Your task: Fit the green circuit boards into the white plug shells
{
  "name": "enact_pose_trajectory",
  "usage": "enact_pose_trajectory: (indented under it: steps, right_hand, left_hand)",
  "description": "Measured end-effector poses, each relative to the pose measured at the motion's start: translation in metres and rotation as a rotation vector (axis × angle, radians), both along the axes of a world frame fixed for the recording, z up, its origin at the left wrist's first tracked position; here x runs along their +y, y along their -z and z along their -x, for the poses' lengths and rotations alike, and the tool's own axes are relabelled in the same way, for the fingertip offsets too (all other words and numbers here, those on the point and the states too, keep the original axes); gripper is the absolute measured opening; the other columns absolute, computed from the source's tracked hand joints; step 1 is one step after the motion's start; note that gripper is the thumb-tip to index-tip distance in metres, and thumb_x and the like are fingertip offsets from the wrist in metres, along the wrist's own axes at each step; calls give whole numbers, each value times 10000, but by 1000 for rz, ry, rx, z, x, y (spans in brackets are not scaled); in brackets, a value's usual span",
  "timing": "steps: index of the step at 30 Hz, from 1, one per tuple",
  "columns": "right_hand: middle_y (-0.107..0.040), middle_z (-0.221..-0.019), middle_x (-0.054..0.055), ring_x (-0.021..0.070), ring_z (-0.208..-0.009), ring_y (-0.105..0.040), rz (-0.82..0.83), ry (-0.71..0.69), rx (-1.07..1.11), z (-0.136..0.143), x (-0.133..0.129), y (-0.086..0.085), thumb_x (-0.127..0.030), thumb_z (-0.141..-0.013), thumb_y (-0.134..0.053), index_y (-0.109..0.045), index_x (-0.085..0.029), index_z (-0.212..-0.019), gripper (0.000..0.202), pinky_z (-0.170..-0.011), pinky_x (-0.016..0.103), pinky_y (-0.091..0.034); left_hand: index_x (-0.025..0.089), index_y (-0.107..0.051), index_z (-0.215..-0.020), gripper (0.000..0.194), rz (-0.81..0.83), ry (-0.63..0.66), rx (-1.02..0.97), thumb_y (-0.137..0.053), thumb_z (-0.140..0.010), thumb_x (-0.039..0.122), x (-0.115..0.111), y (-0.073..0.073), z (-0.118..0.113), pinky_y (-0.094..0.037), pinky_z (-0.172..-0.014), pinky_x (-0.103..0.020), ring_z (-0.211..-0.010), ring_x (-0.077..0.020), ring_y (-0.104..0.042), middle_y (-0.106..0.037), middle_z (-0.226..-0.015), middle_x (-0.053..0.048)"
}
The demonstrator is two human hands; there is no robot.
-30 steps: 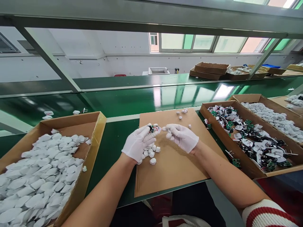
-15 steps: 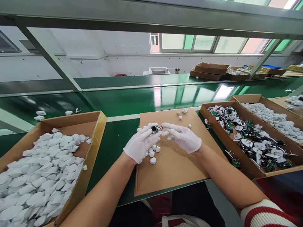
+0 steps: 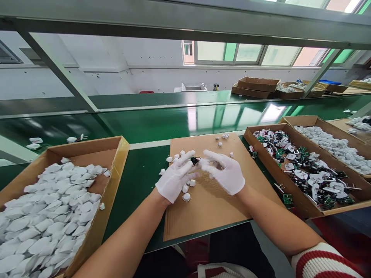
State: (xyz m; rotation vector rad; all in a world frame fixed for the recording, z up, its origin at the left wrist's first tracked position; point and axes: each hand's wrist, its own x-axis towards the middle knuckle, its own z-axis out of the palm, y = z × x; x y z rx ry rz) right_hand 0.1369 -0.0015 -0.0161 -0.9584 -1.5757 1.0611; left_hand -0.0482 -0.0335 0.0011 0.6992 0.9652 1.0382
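Loose white pieces (image 3: 36,140) on the green belt (image 3: 150,123) have slid left since the earlier frame; the fingers of both hands now look further apart. Dark part (image 3: 196,160) sits between the two sets of fingertips, over the far half of the cardboard sheet (image 3: 214,212), left of its middle. Left hand (image 3: 179,173) is nearer, right at it; right hand (image 3: 222,170) is just right of it, fingers curved and parted. Part's small and half covered, so I can't tell its long axis, or whether either hand really pinches anything. White caps (image 3: 186,197) lie around left hand, some past the sheet's left edge. Left box (image 3: 118,166): flat white pieces. Right box (image 3: 307,206): green boards, wires, white plates. Box behind it (image 3: 303,120): white pieces.
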Motion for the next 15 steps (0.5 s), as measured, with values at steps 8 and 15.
enact_pose_trajectory:
  steps: [8, 15]
  right_hand:
    - [-530, -702, -2, 156, -717, -495, 34, -237, -91, 7, -4, -7, -511, -928, -600, -614, -195, -681, 402, -690, 297, -428]
    - [-696, -927, 46, 211, -891, -647, -123, -127, -82, 5, -2, 3, -465, -864, -685, -779, -191, -866, 289, -818, 317, -507]
  left_hand:
    - [235, -757, -1147, 445, -74, -107, 25, -867, -724, 322, -4, 6, -10, -476, -458, -166, -749, -145, -689, -718, -1065, -83]
    - [203, -703, -1273, 692, -37, -106, 135, -901, -656, 445, -7, 5, -10, -346, -335, -156, -577, -114, -609, -713, -925, -88]
